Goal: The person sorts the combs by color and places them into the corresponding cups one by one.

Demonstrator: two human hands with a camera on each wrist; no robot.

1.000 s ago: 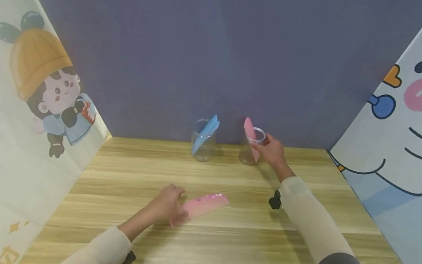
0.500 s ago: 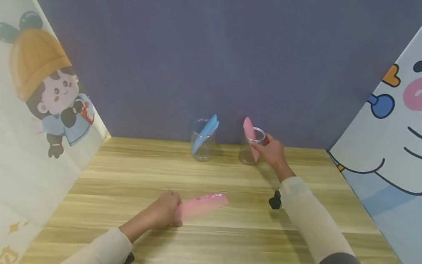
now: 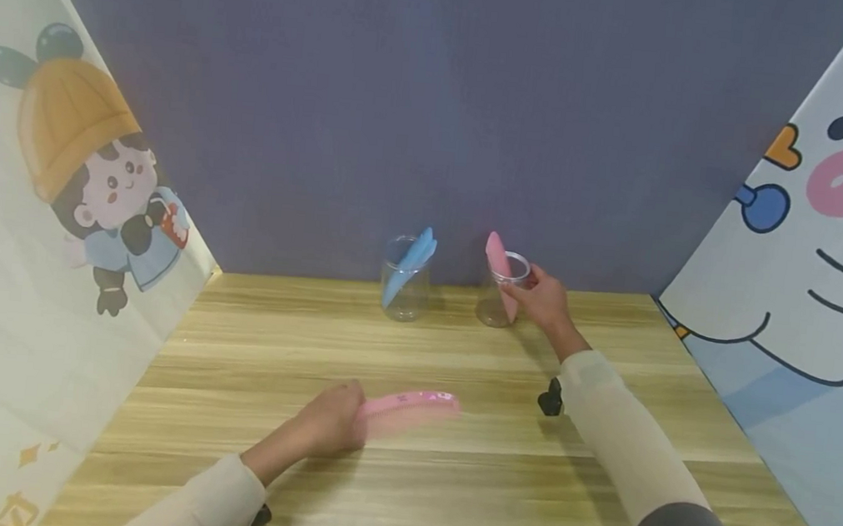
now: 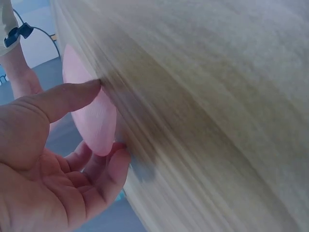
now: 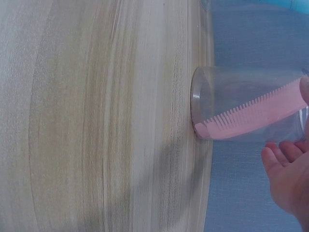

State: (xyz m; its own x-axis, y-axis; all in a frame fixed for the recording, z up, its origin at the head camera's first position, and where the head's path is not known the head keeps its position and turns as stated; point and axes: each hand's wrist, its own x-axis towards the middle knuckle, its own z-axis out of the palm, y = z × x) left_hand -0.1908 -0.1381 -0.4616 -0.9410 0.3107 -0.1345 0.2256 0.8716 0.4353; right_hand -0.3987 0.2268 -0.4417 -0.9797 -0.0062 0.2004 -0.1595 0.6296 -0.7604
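Observation:
My left hand point(image 3: 332, 422) grips the near end of a pink comb point(image 3: 409, 401) low over the wooden table. In the left wrist view the comb point(image 4: 94, 118) lies between the thumb and the curled fingers. Toward the back, my right hand point(image 3: 547, 303) holds the rim of a clear cup point(image 3: 491, 309) standing on the table. Inside that cup leans another pink comb point(image 3: 498, 255), its teeth plain in the right wrist view. The right fingertips are partly cut off by that view's edge.
A second clear cup point(image 3: 405, 312) stands to the left of the first, with blue pieces point(image 3: 412, 264) leaning in it. A dark wall point(image 3: 434, 114) rises behind the table point(image 3: 250, 331), and printed panels flank both sides.
My left fingers, loose around the comb's near end a second ago, have closed on it. The comb has tilted, and its far end has shifted slightly. The right hand stays on the cup.

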